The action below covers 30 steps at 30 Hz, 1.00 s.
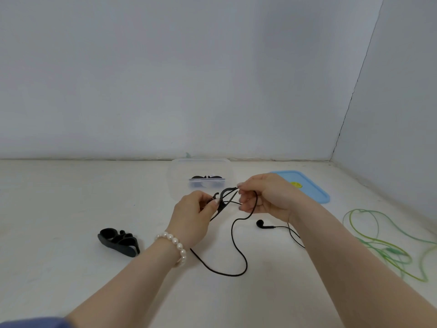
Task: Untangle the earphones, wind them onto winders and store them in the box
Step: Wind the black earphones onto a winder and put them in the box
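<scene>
My left hand (194, 213) pinches a black winder (223, 197) held above the white table. My right hand (264, 195) grips the winder's far end together with the black earphone cable (238, 235). The cable hangs from my right hand in a loop down to the table. One black earbud (260, 223) lies on the table below my right wrist. A clear plastic box (201, 171) stands behind my hands with a wound black winder (207, 178) inside. A second empty black winder (119, 241) lies to the left.
A blue lid (314, 192) lies on the table at the right, behind my right hand. Green earphones (387, 247) sprawl in tangled loops at the far right. Walls close the table at the back and the right.
</scene>
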{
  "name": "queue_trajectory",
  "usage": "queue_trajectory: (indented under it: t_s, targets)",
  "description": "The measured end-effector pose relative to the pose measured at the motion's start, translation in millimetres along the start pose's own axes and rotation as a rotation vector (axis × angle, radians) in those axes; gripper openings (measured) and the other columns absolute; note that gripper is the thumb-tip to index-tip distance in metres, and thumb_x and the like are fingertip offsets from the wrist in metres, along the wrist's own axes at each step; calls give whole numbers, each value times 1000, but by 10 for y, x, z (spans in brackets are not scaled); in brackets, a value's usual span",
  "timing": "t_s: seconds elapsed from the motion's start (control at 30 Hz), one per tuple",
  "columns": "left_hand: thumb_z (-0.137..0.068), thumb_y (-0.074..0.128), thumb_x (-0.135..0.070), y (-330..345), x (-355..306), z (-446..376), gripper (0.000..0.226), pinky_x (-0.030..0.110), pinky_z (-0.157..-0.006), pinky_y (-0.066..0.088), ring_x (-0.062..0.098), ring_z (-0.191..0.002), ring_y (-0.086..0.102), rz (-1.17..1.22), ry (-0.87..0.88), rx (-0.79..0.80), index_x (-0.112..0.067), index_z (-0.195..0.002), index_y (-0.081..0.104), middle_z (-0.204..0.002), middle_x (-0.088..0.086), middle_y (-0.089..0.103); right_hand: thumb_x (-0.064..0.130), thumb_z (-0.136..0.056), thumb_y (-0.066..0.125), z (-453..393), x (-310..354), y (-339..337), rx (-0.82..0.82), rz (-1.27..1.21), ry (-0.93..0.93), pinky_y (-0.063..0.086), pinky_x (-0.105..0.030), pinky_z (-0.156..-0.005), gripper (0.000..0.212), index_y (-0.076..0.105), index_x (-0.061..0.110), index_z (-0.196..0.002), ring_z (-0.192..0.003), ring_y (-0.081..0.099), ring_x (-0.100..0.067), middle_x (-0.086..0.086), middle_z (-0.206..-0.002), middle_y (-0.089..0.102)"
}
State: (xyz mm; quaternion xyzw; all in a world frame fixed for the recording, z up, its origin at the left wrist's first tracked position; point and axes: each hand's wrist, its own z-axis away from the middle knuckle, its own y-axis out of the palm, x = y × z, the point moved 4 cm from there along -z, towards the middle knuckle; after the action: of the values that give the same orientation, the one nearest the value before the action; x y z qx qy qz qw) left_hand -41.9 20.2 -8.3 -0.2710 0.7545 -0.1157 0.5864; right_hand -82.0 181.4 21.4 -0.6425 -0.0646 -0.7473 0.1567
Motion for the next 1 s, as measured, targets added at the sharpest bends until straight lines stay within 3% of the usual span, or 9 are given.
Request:
queue_trajectory:
  t_s: [0.1,0.17,0.3,0.5,0.6,0.77,0.83,0.9,1.0]
  targets:
    - [-90,53,-26,-5,-12,0,14,23,-60,35,6,-64,49,-53,14,-27,-17,-81,57,-68,-11,55,6,-86,62,3,7,93,45,17,-41,57,-39,-75,14,59,9,-72,-75,68,-28,-10,-88,64]
    - [-90,54,-26,23,-7,15,17,23,-59,38,11,-62,51,-59,2,6,-14,-80,59,-67,-6,58,2,-85,62,4,9,115,24,7,-60,59,-37,-73,14,58,6,-72,-78,67,-32,-17,-93,65]
    - [-83,63,-23,104,27,37,20,39,-77,50,28,-72,63,84,-75,129,-6,-73,66,-75,13,69,-6,-86,55,7,10,83,-38,-68,-78,59,-32,-70,17,55,1,-71,-76,66,-33,-24,-91,65]
    - [-82,66,-17,85,11,57,23,16,-60,47,8,-62,60,355,-199,222,6,-85,68,-69,1,69,-5,-87,55,14,37,80,-81,-80,-109,60,-31,-64,20,53,2,-69,-70,67,-29,-21,-82,66]
    - [-84,64,-15,84,4,67,21,15,-58,46,4,-57,60,372,-225,280,5,-87,69,-65,-2,69,-3,-88,56,35,48,90,-104,-58,-127,60,-29,-63,19,54,3,-70,-70,67,-28,-20,-82,66]
    - [-85,63,-16,16,4,9,22,32,-66,43,21,-65,52,368,-168,73,2,-76,70,-65,10,65,13,-87,64,92,138,135,-167,78,-212,57,-25,-60,14,59,7,-75,-66,65,-16,-7,-84,66]
    - [-85,62,-19,-58,6,-21,23,31,-66,42,18,-61,52,365,-144,-38,-3,-70,70,-62,9,65,19,-86,65,120,187,188,-155,175,-253,52,-20,-58,16,62,11,-72,-66,61,-11,1,-78,66]
    - [-86,62,-19,-151,2,-45,23,25,-65,44,5,-53,55,365,-125,-144,-10,-65,69,-57,-1,66,21,-87,62,152,207,288,-29,236,-265,48,-20,-63,18,62,13,-71,-63,60,-8,4,-74,67]
    - [-86,62,-19,-224,-5,-50,25,21,-63,46,-5,-46,53,433,-128,-222,-14,-62,67,-50,-11,63,19,-91,56,197,113,460,296,242,-175,49,-29,-78,17,60,12,-76,-70,67,-16,-4,-78,71]
